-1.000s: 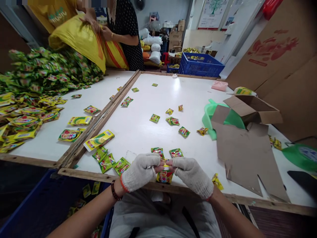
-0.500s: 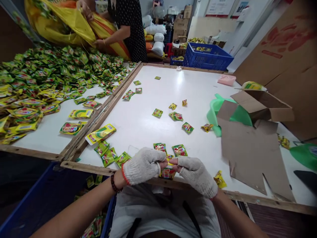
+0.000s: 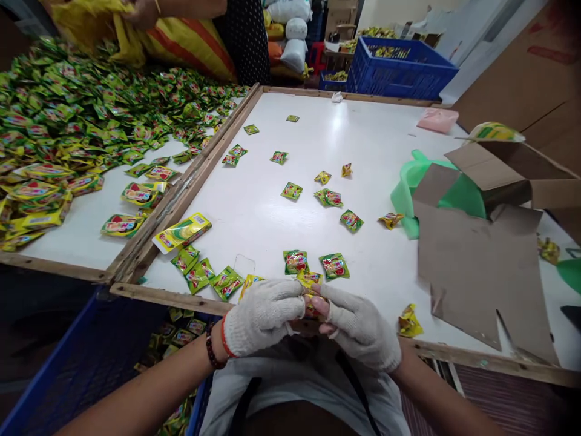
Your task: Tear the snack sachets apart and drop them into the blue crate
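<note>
Both hands wear white knitted gloves with bare fingertips and meet at the table's front edge. My left hand (image 3: pixel 267 315) is closed, its fingertips pinching a small yellow packet (image 3: pixel 310 307). From the other side my right hand (image 3: pixel 358 321) pinches the same packet, which the fingers partly cover. Just beyond the fingertips lies another yellow packet (image 3: pixel 309 278). Two green packets, one on the left (image 3: pixel 296 262) and one on the right (image 3: pixel 334 266), lie behind it. More green packets (image 3: pixel 227 283) and a yellow box (image 3: pixel 182 232) lie to the left.
A big heap of green packets (image 3: pixel 91 115) covers the left table, where a person's arm (image 3: pixel 181 7) holds a yellow sack. Torn cardboard (image 3: pixel 481 266) and a green basin (image 3: pixel 408 188) lie right. A blue crate (image 3: pixel 403 69) stands behind; another (image 3: pixel 59 369) is below.
My hands have drawn closer together around the packet. One packet at the back left of the table has shifted right. The view has tilted down, and the other person's arms have moved.
</note>
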A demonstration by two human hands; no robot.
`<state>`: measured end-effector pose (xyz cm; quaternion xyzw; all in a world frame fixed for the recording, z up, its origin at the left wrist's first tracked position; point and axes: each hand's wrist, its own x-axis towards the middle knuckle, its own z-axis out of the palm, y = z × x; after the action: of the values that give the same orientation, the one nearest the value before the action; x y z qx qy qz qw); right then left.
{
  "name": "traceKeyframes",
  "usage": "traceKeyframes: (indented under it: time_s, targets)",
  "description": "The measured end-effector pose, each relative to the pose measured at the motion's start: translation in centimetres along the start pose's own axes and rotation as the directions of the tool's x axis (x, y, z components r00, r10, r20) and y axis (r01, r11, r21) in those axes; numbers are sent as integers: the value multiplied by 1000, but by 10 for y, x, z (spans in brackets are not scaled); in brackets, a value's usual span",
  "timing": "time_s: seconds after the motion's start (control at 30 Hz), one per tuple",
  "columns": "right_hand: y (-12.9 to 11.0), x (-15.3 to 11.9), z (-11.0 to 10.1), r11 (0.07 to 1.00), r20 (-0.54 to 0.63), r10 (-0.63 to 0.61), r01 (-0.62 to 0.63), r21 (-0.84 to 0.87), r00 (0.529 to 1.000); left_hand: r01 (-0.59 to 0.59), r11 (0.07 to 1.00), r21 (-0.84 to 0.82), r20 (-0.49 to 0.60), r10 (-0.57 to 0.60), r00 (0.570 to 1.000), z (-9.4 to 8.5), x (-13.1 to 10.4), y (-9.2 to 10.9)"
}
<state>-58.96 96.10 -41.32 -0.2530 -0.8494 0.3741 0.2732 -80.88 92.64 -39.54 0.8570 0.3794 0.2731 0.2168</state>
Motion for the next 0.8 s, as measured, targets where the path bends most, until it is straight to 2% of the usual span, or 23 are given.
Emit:
traceKeyframes:
  time_s: [0.07, 0.1, 0.17, 0.23, 0.3, 0.37, 0.4, 0.43, 0.47, 0.5, 0.53, 0.57, 0.6, 0.63, 0.67, 0.73, 0.77, 0.8]
  targets:
    - [0, -2, 7, 999, -35, 41, -41, -11, 999, 51, 993, -108, -62, -58, 996, 10, -2, -1]
    - [1, -2, 11, 999, -75, 49, -50, -15, 996, 119, 973, -196, -98, -140, 985, 16, -2, 0]
    - [5, -2, 15, 998, -169, 59, -63, -18, 984, 277, 884, -376, -136, -348, 927, 24, -1, 2]
    - [12, 1, 16, 991, -228, 128, -132, -6, 965, 372, 797, -476, -115, -476, 872, 24, 3, 3]
    - [18, 8, 16, 957, -283, 287, -285, 51, 915, 385, 801, -459, -102, -478, 873, 13, 6, -1]
    - [17, 20, 19, 882, -359, 468, -407, 236, 807, 418, 849, -323, -158, -484, 861, -12, 6, -13]
    - [12, 27, 23, 832, -378, 541, -413, 370, 751, 463, 862, -207, -212, -502, 839, -28, 4, -22]
    - [4, 33, 29, 777, -351, 586, -386, 497, 730, 533, 843, -71, -272, -530, 803, -47, 1, -33]
    - [-7, 38, 37, 723, -296, 593, -334, 605, 749, 615, 785, 74, -317, -567, 761, -66, -5, -46]
    - [-19, 40, 46, 680, -206, 546, -287, 675, 812, 694, 689, 208, -344, -613, 711, -84, -11, -59]
    - [-31, 41, 55, 668, -62, 435, -276, 691, 898, 760, 566, 318, -346, -677, 649, -101, -18, -71]
    - [-41, 40, 65, 664, 38, 310, -244, 707, 950, 800, 458, 388, -345, -733, 586, -115, -24, -83]
    - [-48, 38, 75, 696, 137, 197, -237, 678, 971, 819, 386, 424, -347, -766, 541, -126, -30, -93]
    - [-50, 35, 82, 787, 169, 150, -221, 576, 974, 829, 342, 442, -347, -787, 510, -133, -35, -100]
    - [-49, 33, 87, 877, 157, 133, -190, 442, 979, 834, 324, 447, -353, -793, 497, -137, -38, -103]
    - [-37, 31, 88, 989, 26, 75, -77, 127, 997, 838, 354, 415, -355, -786, 507, -131, -40, -98]
    - [-30, 32, 85, 1000, -52, 9, -10, -8, 999, 833, 408, 374, -333, -779, 531, -124, -38, -90]
    - [-24, 34, 80, 991, -115, -75, 61, -119, 991, 814, 488, 315, -298, -763, 573, -114, -33, -79]
